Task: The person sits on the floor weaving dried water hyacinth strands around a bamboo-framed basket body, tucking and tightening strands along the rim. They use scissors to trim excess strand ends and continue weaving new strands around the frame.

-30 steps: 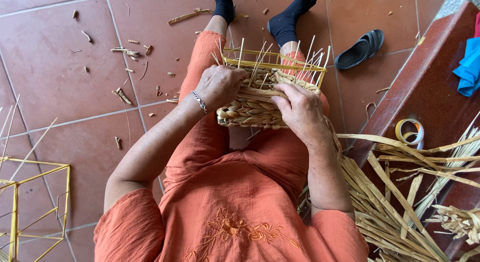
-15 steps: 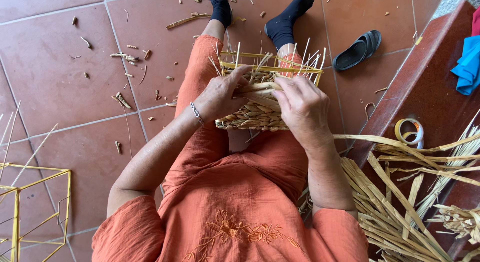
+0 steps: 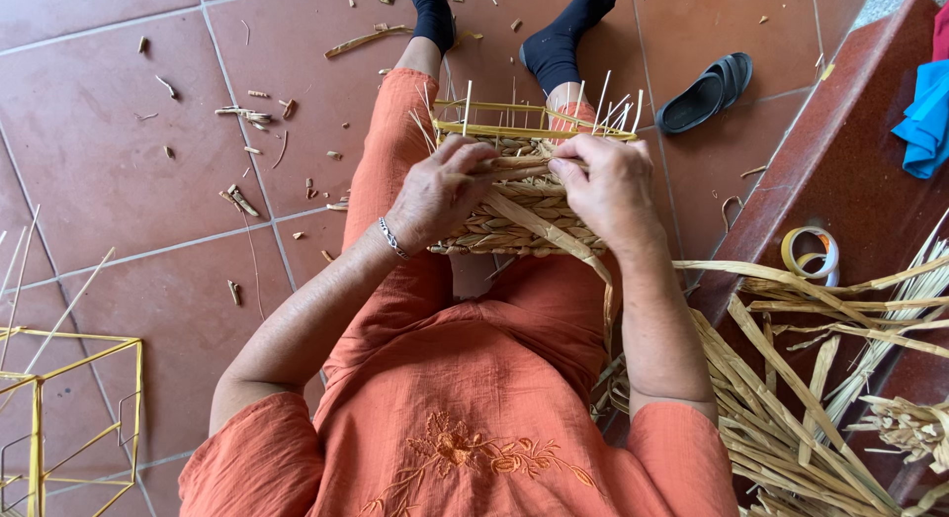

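Observation:
A half-woven straw basket [image 3: 514, 220] on a yellow wire frame rests on my lap, thin upright stakes rising from its far rim. My left hand [image 3: 440, 191] grips the weave at the basket's left side, a bracelet on its wrist. My right hand [image 3: 603, 186] pinches a flat straw strand [image 3: 554, 235] at the top edge of the weave. That strand trails down and right across my lap toward the straw pile. Both hands meet over the basket's upper row.
A pile of loose straw strips [image 3: 791, 398] lies at my right. A roll of tape [image 3: 811, 252] and a blue cloth [image 3: 924, 117] sit on the red step. A black sandal [image 3: 707, 92] lies ahead, an empty yellow wire frame [image 3: 59, 418] at left, scraps on the tiles.
Both hands have drawn together over the basket's top row. My right hand has pulled the straw strand taut across the weave.

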`<state>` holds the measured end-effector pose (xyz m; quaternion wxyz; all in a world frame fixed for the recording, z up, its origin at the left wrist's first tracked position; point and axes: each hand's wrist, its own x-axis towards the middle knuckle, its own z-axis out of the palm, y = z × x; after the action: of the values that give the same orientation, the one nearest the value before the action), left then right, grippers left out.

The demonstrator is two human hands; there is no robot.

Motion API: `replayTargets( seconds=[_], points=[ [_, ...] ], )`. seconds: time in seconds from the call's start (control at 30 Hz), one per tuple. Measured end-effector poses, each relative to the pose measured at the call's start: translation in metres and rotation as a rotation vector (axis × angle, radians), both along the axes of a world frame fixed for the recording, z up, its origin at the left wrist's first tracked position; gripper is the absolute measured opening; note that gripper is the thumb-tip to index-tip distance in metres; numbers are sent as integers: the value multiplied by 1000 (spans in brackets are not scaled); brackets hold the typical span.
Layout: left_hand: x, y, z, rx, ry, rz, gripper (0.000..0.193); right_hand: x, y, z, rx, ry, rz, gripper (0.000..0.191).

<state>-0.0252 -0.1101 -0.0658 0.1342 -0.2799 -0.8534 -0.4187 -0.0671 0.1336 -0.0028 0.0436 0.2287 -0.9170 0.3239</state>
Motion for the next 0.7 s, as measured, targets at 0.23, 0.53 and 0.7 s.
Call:
replayTargets(
  seconds=[0.23, 0.53, 0.7],
  points=[
    [14, -10, 4, -11, -59, 18, 33, 17, -30, -38, 227, 323, 112, 30],
    [9, -9, -15, 40, -159, 46, 17, 28, -21, -71, 246, 327, 90, 40],
    [-5, 9, -23, -34, -249, 211, 15, 47, -12, -65, 84, 130, 93, 33]
  ],
)
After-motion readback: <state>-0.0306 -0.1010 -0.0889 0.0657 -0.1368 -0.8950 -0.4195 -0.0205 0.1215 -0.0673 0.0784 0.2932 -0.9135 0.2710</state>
